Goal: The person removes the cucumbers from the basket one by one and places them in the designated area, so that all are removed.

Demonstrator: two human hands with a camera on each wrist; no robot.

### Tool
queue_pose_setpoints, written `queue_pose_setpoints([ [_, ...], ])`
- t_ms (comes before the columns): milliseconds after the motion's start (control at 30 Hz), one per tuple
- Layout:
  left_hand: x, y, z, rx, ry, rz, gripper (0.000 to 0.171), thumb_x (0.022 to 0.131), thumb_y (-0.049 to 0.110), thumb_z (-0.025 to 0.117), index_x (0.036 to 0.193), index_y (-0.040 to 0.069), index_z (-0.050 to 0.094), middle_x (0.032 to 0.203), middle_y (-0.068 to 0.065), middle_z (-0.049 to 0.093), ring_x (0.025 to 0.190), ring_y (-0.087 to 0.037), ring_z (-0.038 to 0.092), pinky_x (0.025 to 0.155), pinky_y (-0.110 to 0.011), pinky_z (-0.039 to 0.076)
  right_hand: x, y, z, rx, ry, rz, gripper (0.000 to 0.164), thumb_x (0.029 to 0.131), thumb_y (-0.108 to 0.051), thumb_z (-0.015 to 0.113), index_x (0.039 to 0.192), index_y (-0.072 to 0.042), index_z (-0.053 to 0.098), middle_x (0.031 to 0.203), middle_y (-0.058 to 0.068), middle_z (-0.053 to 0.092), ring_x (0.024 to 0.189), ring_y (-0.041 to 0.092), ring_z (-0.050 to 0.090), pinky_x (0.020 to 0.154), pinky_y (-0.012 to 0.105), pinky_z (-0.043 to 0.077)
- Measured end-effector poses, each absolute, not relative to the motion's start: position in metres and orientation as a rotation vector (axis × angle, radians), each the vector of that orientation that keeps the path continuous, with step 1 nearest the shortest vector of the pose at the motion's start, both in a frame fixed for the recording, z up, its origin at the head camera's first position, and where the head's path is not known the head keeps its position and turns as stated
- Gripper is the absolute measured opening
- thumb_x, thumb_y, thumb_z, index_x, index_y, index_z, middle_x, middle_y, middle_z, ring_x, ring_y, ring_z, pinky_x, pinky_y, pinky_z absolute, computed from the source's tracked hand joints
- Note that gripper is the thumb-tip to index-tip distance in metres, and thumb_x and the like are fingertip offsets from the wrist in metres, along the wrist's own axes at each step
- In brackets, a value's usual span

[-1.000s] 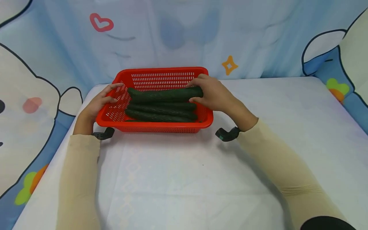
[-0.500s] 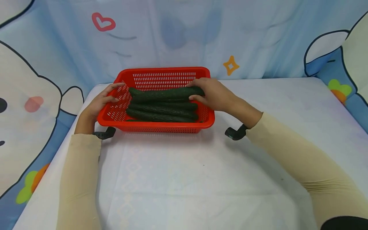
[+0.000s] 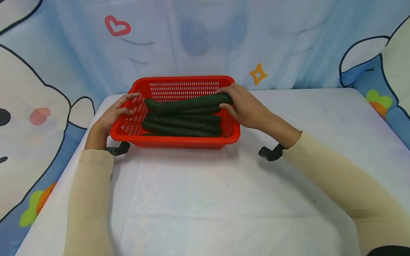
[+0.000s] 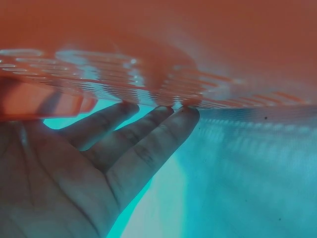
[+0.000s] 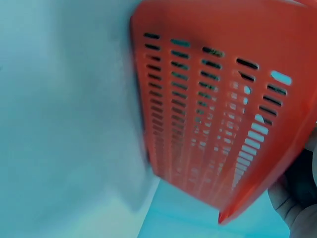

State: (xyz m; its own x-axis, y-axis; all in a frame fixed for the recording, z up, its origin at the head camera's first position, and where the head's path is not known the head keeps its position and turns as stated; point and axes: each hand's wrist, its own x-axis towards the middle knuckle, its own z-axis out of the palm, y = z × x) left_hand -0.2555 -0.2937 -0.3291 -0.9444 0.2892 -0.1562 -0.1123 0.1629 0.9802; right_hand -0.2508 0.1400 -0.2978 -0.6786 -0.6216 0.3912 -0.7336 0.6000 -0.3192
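A red plastic basket [image 3: 179, 139] with slotted walls holds several long green cucumbers [image 3: 180, 130]. My right hand [image 3: 250, 108] grips the right end of the top cucumber [image 3: 192, 103], thumb on the near side and fingers over the far side. That cucumber tilts, its right end raised near the rim and its left end low over the others. In the right wrist view, fingers [image 5: 283, 201] show around its dark end beyond the basket's rim. My left hand [image 3: 107, 119] holds the basket's left rim; in the left wrist view several fingers [image 4: 153, 141] press against the slotted wall from outside.
A white cloth covers the table [image 3: 192, 192] under the basket. Right behind the basket hangs a light blue printed curtain [image 3: 205, 39]. A dark wrist camera [image 3: 271, 153] sits at the right wrist, another wrist camera [image 3: 118, 148] at the left.
The right hand has moved slightly right and lifted the right end of the top cucumber, showing more of the one beneath. The right forearm has swung outward. The left hand stays on the rim.
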Motion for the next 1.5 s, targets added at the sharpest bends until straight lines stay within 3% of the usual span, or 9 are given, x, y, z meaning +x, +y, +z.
queue_pose_setpoints([
  [467,-0.258,-0.294,-0.33,0.182,2.094,1.889,0.058,0.099,0.002,0.038,0.149,0.03,0.037,0.147,-0.011,0.032,0.11,-0.023,0.06,0.076,-0.031,0.061,-0.24,0.205,-0.299,0.906,-2.537,0.723,0.047,0.095,-0.011,0.064,0.136,0.001,0.046,0.12,0.02,0.053,0.099,0.027,0.052,0.082,0.042,0.049],
  [800,-0.258,-0.293,-0.329,0.202,2.072,1.912,0.058,0.099,0.001,0.038,0.15,0.027,0.036,0.147,-0.011,0.033,0.111,-0.023,0.06,0.077,-0.031,0.061,-0.225,0.26,-0.293,0.663,-2.587,0.804,0.049,0.098,-0.014,0.059,0.142,0.0,0.044,0.128,0.028,0.05,0.111,0.041,0.051,0.09,0.06,0.044],
  [900,-0.258,-0.293,-0.329,0.205,2.062,1.919,0.058,0.099,0.0,0.037,0.15,0.027,0.036,0.148,-0.011,0.032,0.112,-0.023,0.059,0.077,-0.032,0.061,-0.221,0.278,-0.292,0.573,-2.608,0.8,0.05,0.099,-0.018,0.058,0.144,-0.003,0.042,0.132,0.028,0.049,0.11,0.042,0.05,0.089,0.041,0.047],
  [1000,-0.258,-0.293,-0.328,0.197,2.058,1.922,0.057,0.099,0.001,0.038,0.15,0.027,0.036,0.148,-0.011,0.032,0.113,-0.024,0.059,0.078,-0.032,0.061,-0.219,0.295,-0.292,0.487,-2.626,0.802,0.051,0.099,-0.021,0.057,0.146,-0.005,0.043,0.136,0.029,0.047,0.106,0.042,0.047,0.077,0.018,0.037],
  [1100,-0.257,-0.293,-0.328,0.195,2.057,1.923,0.057,0.099,0.001,0.037,0.149,0.028,0.037,0.148,-0.011,0.031,0.114,-0.024,0.058,0.077,-0.032,0.061,-0.217,0.311,-0.29,0.393,-2.652,0.826,0.052,0.1,-0.025,0.056,0.146,-0.007,0.042,0.14,0.029,0.044,0.108,0.043,0.044,0.071,0.012,0.029],
  [1200,-0.257,-0.294,-0.327,0.202,2.051,1.926,0.057,0.099,0.0,0.036,0.149,0.028,0.037,0.149,-0.011,0.03,0.114,-0.024,0.058,0.077,-0.031,0.061,-0.216,0.327,-0.289,0.265,-2.705,0.84,0.054,0.101,-0.03,0.053,0.149,-0.011,0.038,0.145,0.03,0.04,0.115,0.047,0.04,0.08,0.025,0.039],
  [1333,-0.257,-0.294,-0.327,0.211,2.05,1.931,0.057,0.099,0.001,0.035,0.149,0.029,0.037,0.15,-0.012,0.03,0.112,-0.023,0.059,0.077,-0.031,0.061,-0.218,0.346,-0.292,0.135,-2.745,0.813,0.057,0.102,-0.032,0.049,0.152,-0.01,0.032,0.15,0.032,0.032,0.121,0.051,0.035,0.087,0.063,0.042],
  [1433,-0.258,-0.294,-0.328,0.214,2.05,1.926,0.057,0.099,0.001,0.037,0.149,0.029,0.037,0.15,-0.012,0.03,0.113,-0.024,0.058,0.078,-0.032,0.061,-0.22,0.357,-0.299,0.096,-2.758,0.765,0.059,0.102,-0.032,0.048,0.152,-0.006,0.031,0.149,0.035,0.03,0.119,0.053,0.035,0.085,0.071,0.039],
  [1500,-0.258,-0.294,-0.328,0.212,2.049,1.92,0.057,0.099,0.001,0.038,0.149,0.028,0.036,0.15,-0.012,0.03,0.114,-0.025,0.057,0.078,-0.032,0.061,-0.221,0.363,-0.304,0.104,-2.767,0.75,0.058,0.102,-0.031,0.049,0.151,-0.003,0.033,0.147,0.036,0.032,0.117,0.053,0.036,0.079,0.067,0.041],
])
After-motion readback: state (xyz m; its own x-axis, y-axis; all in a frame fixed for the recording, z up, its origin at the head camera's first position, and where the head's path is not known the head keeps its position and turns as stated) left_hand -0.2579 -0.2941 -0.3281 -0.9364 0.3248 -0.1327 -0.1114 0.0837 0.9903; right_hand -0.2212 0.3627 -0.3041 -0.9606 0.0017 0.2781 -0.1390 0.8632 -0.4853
